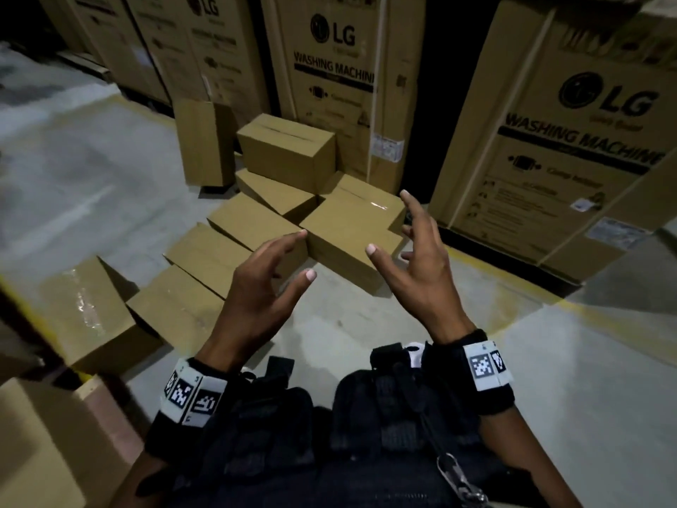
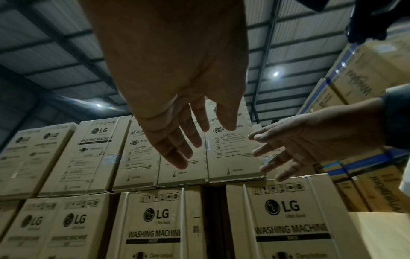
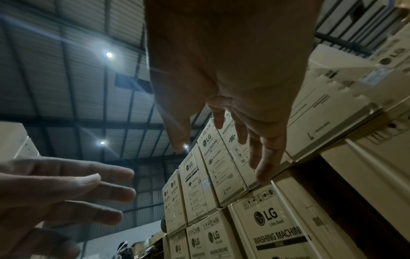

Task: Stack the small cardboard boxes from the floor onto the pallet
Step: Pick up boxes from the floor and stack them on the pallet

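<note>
Several small plain cardboard boxes lie tumbled on the grey floor in the head view. The nearest one (image 1: 348,240) is taped on top and sits just beyond my fingertips. My left hand (image 1: 289,258) hovers at its left corner with spread, relaxed fingers and holds nothing. At the box's right side, my right hand (image 1: 394,229) is likewise spread and empty. Another small box (image 1: 285,152) is perched on the heap behind. The wrist views show the left hand (image 2: 184,140) and right hand (image 3: 235,138) with straight fingers against the ceiling. No pallet is plainly visible.
Tall LG washing machine cartons (image 1: 329,67) wall off the back, and another one (image 1: 571,141) stands to the right. More small boxes (image 1: 84,309) sit at the lower left beside a yellow floor line. Bare concrete floor (image 1: 549,361) stretches to the right.
</note>
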